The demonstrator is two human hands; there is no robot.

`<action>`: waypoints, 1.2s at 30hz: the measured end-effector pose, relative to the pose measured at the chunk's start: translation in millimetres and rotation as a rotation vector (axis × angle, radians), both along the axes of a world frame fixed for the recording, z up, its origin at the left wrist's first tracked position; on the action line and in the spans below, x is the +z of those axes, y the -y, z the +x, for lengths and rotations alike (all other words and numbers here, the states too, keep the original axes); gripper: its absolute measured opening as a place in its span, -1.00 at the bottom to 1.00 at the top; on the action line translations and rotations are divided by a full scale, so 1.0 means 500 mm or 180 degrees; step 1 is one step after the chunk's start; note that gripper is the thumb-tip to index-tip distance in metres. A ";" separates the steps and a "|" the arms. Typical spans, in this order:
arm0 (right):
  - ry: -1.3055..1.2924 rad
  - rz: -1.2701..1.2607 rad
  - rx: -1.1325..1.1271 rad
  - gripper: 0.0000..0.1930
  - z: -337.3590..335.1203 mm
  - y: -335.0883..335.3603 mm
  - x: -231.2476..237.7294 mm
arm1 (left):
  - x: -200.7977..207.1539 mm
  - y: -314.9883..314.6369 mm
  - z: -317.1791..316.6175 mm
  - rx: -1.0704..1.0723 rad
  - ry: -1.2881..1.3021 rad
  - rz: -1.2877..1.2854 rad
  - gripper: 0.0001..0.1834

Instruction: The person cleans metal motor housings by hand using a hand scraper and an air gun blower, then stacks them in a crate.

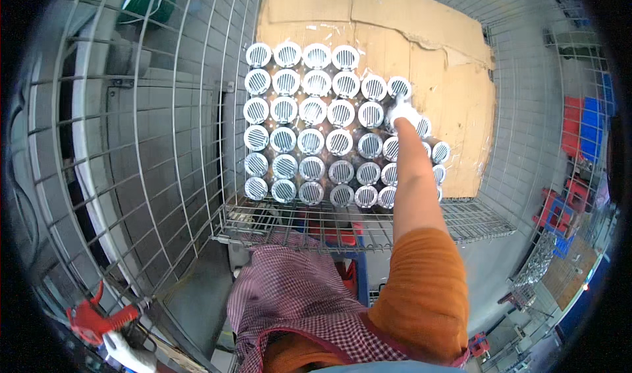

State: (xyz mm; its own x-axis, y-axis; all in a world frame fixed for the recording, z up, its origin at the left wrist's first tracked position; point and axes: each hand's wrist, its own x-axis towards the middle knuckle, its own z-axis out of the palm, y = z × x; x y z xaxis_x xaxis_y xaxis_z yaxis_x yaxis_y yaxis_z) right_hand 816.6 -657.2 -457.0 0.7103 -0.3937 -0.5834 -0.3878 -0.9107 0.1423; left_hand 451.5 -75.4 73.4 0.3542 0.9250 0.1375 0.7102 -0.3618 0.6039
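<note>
My right arm, in an orange sleeve, reaches over the front of a wire mesh cage point(368, 235). In a white glove, my right hand point(403, 113) is closed at the top of a silvery metal cylinder point(391, 124) near the right side of the rows; glare washes out its fingertips. Several like metal cylinders point(313, 111) with slatted round tops stand upright in rows on brown cardboard point(454, 103). At the lower left, my white-gloved left hand point(128, 353) is closed against a red tool-like object point(99, 317), away from the cage; its exact kind is unclear.
Mesh walls point(197, 109) rise on the cage's left and right. A grey cabinet point(155, 129) stands beyond the left mesh. At the far right are blue and red bins point(592, 129) and a worktable point(573, 271). A checked apron point(289, 287) hangs before the cage.
</note>
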 end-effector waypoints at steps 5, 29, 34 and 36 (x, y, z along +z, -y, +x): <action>0.0152 0.0302 0.0025 -0.44 -0.038 -0.013 0.051 | -0.019 0.006 0.009 -0.1002 -0.0412 0.0229 -0.56; 0.0945 0.0185 0.0019 -0.63 0.006 0.052 -0.073 | 0.026 0.024 -0.016 -0.1779 -0.2228 0.2637 -0.65; 0.1526 0.0007 -0.0155 -0.50 -0.090 -0.088 -0.019 | -0.013 0.001 0.014 -0.0058 -0.0247 0.0945 -0.60; 0.2241 0.0334 -0.0043 -0.49 -0.172 -0.196 0.011 | -0.022 0.025 0.014 -0.0629 -0.0399 0.0669 -0.64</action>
State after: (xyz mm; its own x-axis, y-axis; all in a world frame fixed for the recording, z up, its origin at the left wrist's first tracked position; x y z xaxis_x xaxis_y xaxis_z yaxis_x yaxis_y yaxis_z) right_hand 730.6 -559.4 -451.6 0.9279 -0.3721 -0.0232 -0.3669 -0.9002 -0.2344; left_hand 458.4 -88.1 62.7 0.5505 0.7925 0.2623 0.6780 -0.6078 0.4135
